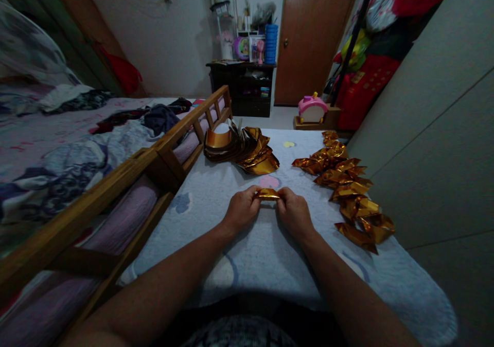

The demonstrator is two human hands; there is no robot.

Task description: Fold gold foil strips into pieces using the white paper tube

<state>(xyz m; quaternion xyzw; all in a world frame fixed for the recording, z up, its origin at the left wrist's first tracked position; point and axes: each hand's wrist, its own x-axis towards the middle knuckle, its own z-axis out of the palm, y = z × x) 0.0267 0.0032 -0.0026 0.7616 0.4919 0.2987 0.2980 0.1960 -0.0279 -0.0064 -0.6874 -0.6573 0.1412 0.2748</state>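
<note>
Between my two hands is a folded piece of gold foil paper (268,194), held level a little above the pale blue cloth (250,254). My left hand (243,209) pinches its left end, fingers closed. At the right end my right hand (295,210) grips it the same way. Beyond my hands, toward the left, lies a fanned stack of gold foil sheets (247,149), some curled with white undersides. Off to the right, several folded gold foil pieces (349,182) form a loose row running from back to front.
A wooden bed rail (154,156) runs along the left side, with a bed and rumpled clothes (116,141) behind it. Farther back stand a dark cabinet (243,89), a wooden door (309,38) and a pink toy (312,109). A pale panel (436,131) rises on the right.
</note>
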